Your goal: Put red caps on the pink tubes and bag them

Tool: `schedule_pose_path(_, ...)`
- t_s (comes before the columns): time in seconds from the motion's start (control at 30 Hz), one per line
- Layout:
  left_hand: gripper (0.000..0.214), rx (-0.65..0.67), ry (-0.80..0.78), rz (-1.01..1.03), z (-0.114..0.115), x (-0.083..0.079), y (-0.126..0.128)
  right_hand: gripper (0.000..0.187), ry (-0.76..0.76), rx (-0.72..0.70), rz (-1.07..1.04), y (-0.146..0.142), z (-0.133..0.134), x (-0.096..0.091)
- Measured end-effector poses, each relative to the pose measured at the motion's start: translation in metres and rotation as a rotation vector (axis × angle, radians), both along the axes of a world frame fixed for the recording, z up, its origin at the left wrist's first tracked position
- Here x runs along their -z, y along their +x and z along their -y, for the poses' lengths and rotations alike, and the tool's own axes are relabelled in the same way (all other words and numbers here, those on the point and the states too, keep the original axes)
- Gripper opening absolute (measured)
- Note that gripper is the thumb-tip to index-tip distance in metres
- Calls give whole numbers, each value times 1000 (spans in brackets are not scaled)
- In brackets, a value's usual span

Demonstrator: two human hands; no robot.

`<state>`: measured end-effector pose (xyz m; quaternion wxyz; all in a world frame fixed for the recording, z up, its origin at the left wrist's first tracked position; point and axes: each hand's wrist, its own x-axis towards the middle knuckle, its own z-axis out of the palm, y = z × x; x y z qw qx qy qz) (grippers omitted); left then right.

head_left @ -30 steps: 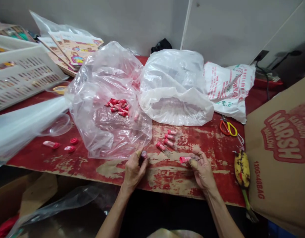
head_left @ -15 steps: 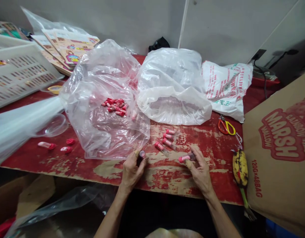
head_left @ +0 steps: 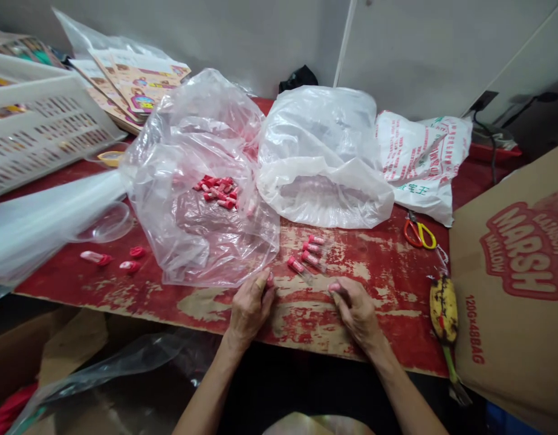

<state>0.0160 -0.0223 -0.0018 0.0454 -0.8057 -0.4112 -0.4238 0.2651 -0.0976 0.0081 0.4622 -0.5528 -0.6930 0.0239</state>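
My left hand [head_left: 251, 305] is closed in front of the open plastic bag, its fingers wrapped round a small tube [head_left: 270, 279] of which only a pinkish end shows. To its right, my right hand [head_left: 356, 309] is curled on a red-capped tube [head_left: 334, 287], mostly hidden by the fingers. Between and beyond the hands lie several clear tubes with red caps [head_left: 297, 266] on the worn red table [head_left: 306, 320]. Inside the crumpled clear plastic bag [head_left: 183, 241] is a pile of red-and-white caps [head_left: 220, 192].
A white bag [head_left: 324, 133] with its mouth facing me stands behind the tubes. Scissors [head_left: 419, 233], a spotted banana [head_left: 443, 311] and a cardboard box [head_left: 509, 254] are at right. Loose red pieces [head_left: 130, 266] and a white basket [head_left: 47, 127] are at left.
My right hand has turned and closed further over its red-capped tube, which is now mostly covered. The tube end in my left hand has tipped and looks pinkish. The view has shifted slightly.
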Motion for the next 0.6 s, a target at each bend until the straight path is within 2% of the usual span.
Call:
schedule_pose_path(0.07, 44, 11, -3, -2, 0, 0, 0, 38, -37, -16, 3, 1, 0, 3)
schedule_pose_path(0.17, 44, 22, -10, 14, 0, 2, -1, 38, -87, 51, -54, 0, -1, 7)
schedule_pose_path(0.27, 42, 5, -30, 30, 0, 4, -1, 33, -148, 61, -15, -1, -1, 6)
schedule_pose_path(0.4, 42, 0, -37, 44, 0, 5, 0, 35, -152, 175, -126, -2, -2, 4)
schedule_pose_path(0.53, 42, -8, -49, 47, 0, 5, 0, 32, -204, 93, -49, 2, -7, 8)
schedule_pose_path(0.6, 42, -3, -51, 52, 0, 5, 0, 32, -187, 131, -20, 3, -9, 9)
